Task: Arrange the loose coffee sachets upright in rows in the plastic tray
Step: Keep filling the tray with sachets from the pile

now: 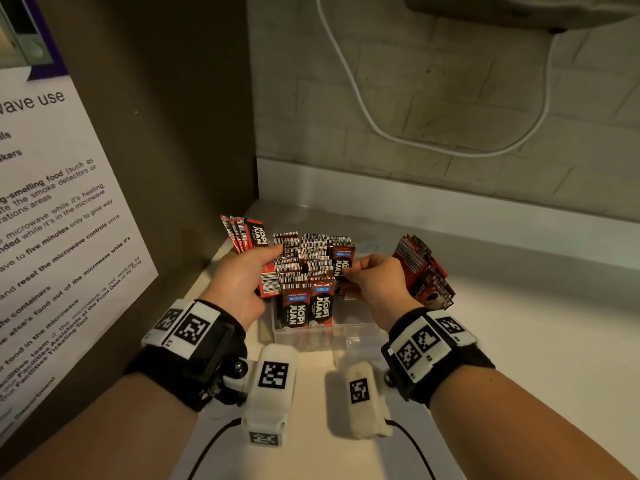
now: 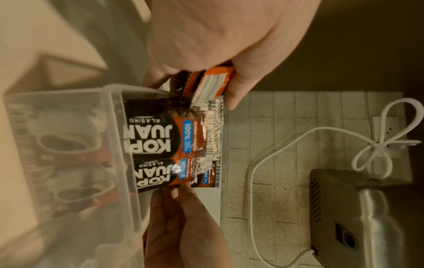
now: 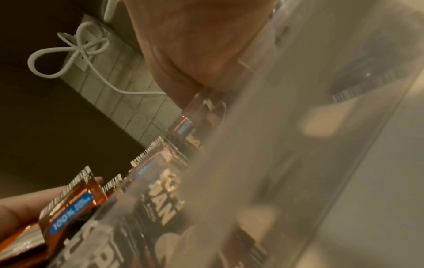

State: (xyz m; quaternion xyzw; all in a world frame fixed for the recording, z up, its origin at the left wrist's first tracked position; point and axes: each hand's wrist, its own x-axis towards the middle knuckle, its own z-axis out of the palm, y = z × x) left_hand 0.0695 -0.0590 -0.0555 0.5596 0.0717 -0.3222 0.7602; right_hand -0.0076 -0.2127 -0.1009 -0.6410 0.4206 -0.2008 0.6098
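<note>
At the centre of the head view a clear plastic tray (image 1: 346,336) is sitting on a pale counter (image 1: 519,341), packed with red-and-black coffee sachets standing upright in rows (image 1: 304,265). The two nearest sachets are facing the camera with their "KOPI JUAN" print showing.

The left hand (image 1: 239,282) is hovering at the tray's left edge, its fingers curled around a fan of sachets (image 1: 244,233) that is sticking up toward the upper left of the frame. In the left wrist view the thumb and fingers of this hand (image 2: 229,41) are pinching the bundle (image 2: 211,83) just above the tray's rim (image 2: 114,145).

The right hand (image 1: 377,278) is reaching in from the right side of the tray, with thumb and forefinger closing on the top of one upright sachet (image 1: 343,261) in the right-hand row. In the right wrist view this grip is mostly blurred behind the tray wall (image 3: 298,145).

Just right of the right hand, a loose heap of sachets (image 1: 424,271) is lying on the counter beside the tray. The near right part of the tray is showing bare plastic.

A white cable (image 1: 363,109) is looping down the brick-patterned wall in the upper middle of the frame, and a printed notice (image 1: 52,220) is filling the left side.
</note>
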